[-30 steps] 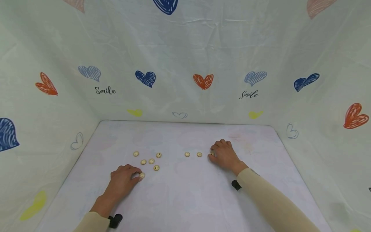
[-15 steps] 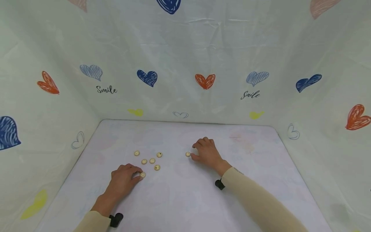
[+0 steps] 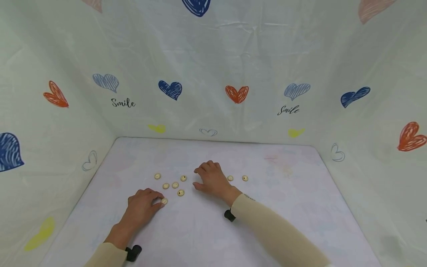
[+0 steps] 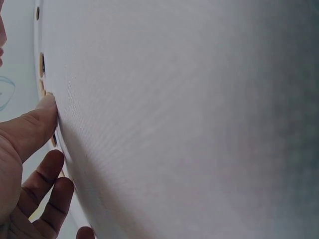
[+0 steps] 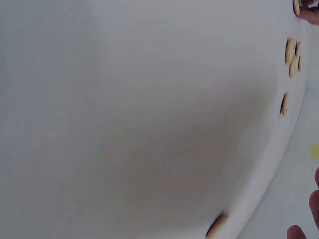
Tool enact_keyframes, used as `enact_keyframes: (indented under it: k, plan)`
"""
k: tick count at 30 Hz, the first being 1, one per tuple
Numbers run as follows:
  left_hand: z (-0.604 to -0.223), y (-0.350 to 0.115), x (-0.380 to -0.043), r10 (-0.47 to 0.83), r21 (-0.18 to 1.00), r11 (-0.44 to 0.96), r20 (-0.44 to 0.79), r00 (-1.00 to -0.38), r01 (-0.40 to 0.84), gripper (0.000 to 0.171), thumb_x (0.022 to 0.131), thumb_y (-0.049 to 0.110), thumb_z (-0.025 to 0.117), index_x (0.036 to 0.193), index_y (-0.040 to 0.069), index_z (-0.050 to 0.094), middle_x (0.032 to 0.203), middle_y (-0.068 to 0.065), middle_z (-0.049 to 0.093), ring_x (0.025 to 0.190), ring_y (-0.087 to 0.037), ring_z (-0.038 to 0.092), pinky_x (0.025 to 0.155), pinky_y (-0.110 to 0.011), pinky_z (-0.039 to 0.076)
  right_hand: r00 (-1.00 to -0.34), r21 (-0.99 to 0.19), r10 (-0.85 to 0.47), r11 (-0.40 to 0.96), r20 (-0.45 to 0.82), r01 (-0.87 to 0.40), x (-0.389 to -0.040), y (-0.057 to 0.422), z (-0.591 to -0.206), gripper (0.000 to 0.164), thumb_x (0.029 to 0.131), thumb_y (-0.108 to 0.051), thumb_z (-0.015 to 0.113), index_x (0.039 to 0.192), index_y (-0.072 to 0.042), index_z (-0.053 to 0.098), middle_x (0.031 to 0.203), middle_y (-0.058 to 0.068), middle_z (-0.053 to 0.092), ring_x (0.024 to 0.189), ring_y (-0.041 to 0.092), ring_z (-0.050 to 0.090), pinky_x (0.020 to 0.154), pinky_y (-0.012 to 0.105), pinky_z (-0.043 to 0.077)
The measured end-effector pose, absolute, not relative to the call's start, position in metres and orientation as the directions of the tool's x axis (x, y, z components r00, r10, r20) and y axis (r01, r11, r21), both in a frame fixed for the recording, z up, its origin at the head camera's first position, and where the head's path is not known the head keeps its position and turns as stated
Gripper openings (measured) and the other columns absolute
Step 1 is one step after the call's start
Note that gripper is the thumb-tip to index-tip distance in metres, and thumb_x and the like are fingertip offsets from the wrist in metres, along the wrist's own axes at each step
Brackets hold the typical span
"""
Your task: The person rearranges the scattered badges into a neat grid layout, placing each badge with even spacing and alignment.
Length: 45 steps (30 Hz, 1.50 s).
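Observation:
My left hand [image 3: 141, 207] rests on the table and pinches a small round pale wooden disc [image 3: 164, 201] between thumb and index finger. In the left wrist view, the left hand's thumb [image 4: 37, 122] reaches toward the table's surface. Over the middle of the table, my right hand [image 3: 213, 181] is held with fingers spread and nothing between them. Just left of it lies a disc with a dark mark [image 3: 183, 178]. The right hand covers the spot where another disc lay. In the right wrist view, a disc [image 5: 217, 225] shows near the bottom edge.
Several matching discs lie on the white table [image 3: 283, 215]: a loose group around one disc [image 3: 175, 185] at left, with another disc [image 3: 157, 176] behind. Right of the right hand sit a disc [image 3: 230, 178] and a dark-marked disc [image 3: 245, 178]. Heart-printed sheeting [image 3: 207, 48] encloses the table's back and sides.
My right hand has travelled left from the rightmost disc, over the row, to near the left group; two discs it passed show again. The left hand keeps its pinch in place.

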<state>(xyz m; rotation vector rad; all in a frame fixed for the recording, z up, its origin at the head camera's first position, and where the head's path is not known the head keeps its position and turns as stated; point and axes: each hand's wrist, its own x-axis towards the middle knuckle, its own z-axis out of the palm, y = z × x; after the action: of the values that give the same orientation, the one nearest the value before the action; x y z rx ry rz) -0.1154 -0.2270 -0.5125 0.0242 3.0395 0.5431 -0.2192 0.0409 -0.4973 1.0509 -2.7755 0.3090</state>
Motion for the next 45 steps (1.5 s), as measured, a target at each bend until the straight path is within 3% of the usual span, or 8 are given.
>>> enact_keyframes:
  k: [9,20,45]
  plan:
    - [-0.512,-0.227,-0.116,0.035,0.331,0.943,-0.053,-0.998,0.016,0.024,0.089,0.024,0.085,0.111,0.016,0.079,0.115,-0.008,0.073,0.111,-0.035,0.063,0.091,-0.063,0.045,-0.701,-0.107,-0.696,0.694,0.155,-0.712,-0.206,0.009,-0.510,0.047,0.099,-0.049,0.071,0.134,-0.019,0.068,0.126,-0.002,0.065,0.118,0.018,0.056,0.100,0.037,0.047]
    - [-0.512,-0.230,-0.115,0.043,0.357,0.934,-0.060,-0.997,0.019,0.023,0.090,0.024,0.084,0.111,0.017,0.079,0.117,-0.008,0.073,0.113,-0.036,0.063,0.093,-0.064,0.044,-0.680,-0.043,-0.730,0.679,0.069,-0.733,-0.196,-0.006,-0.520,0.041,0.103,-0.046,0.067,0.135,-0.021,0.068,0.132,-0.004,0.063,0.119,0.015,0.052,0.096,0.034,0.048]
    - [-0.514,-0.230,-0.116,0.038,0.362,0.932,-0.049,-0.998,0.018,0.021,0.090,0.026,0.084,0.109,0.017,0.079,0.113,-0.006,0.073,0.108,-0.032,0.063,0.090,-0.061,0.044,-0.674,-0.041,-0.734,0.673,0.084,-0.738,-0.193,-0.010,-0.518,0.021,0.103,-0.042,0.069,0.114,-0.026,0.078,0.115,-0.009,0.070,0.107,0.012,0.055,0.085,0.030,0.047]
